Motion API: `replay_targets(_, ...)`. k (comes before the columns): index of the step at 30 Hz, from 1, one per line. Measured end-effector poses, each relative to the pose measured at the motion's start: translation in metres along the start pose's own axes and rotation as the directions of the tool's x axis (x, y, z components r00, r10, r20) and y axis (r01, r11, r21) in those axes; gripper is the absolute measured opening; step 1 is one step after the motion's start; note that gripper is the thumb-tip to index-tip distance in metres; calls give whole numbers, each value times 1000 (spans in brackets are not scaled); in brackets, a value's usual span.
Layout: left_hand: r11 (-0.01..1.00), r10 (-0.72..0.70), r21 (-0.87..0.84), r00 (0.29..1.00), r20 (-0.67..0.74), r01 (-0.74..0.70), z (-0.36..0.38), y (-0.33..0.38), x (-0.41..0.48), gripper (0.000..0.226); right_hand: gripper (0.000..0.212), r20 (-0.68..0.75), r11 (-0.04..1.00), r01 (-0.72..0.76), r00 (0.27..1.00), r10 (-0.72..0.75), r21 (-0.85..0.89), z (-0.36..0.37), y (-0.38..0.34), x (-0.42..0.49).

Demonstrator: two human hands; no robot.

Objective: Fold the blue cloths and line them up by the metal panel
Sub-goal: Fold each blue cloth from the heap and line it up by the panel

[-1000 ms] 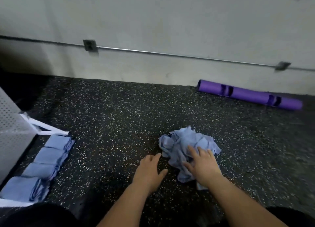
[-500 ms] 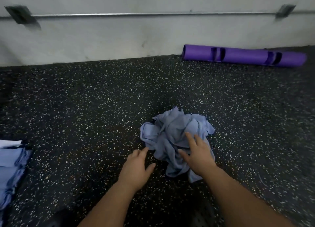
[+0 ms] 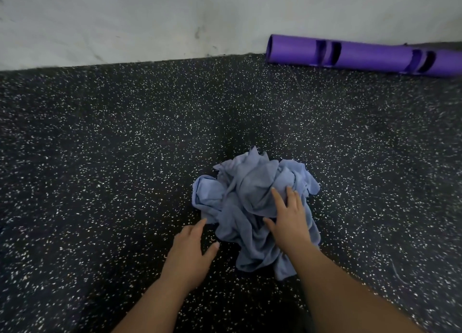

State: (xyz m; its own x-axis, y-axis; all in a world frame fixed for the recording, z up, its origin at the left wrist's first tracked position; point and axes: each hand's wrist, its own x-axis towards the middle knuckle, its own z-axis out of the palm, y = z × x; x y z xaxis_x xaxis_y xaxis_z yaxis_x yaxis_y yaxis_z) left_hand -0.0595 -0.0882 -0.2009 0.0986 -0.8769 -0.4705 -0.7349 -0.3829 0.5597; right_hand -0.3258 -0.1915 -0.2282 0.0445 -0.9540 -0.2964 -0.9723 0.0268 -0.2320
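Left hand (image 3: 190,252) has crept up beside the blue cloths (image 3: 245,182), fingers relaxed — right hand (image 3: 290,222) rests on them, fingers spread.

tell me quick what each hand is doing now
Left hand: open, holding nothing, beside the crumpled pile of blue cloths.
Right hand: open, resting on that pile.

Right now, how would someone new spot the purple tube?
Follow the pale wall to where it meets the speckled black floor. At the far right lies the purple tube. Unlike the crumpled blue cloths nearer the camera, it is straight, with dark slot cut-outs.
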Motion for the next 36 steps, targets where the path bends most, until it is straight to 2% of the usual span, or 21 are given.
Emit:
replay_targets(4,1000,5,-5,1000,-5,-5,1,-3,0,76,78,-49,997,-37,998,40,66,1,1,7)
replay_targets(10,1000,-16,4,1000,-16,16,-5,-8,-3,77,36,-174,968,-66,979,110,241,-2,4,13)
replay_targets(16,998,63,6,997,-41,-62,-20,13,-9,77,31,-218,957,-51,969,117,285,-25,-10,-5)
replay_targets(23,978,202,-32,975,-94,-206,-60,58,-42,76,29,-290,957,75,957,10,280,-90,-34,-50)
replay_targets(28,958,277,-48,953,-124,-284,-93,97,-83,75,28,-389,955,191,917,-91,227,-156,-49,-97)
replay_targets(36,882,439,-46,852,-286,-470,-153,142,-164,65,20,-549,819,440,814,-190,369,-272,-108,-191)
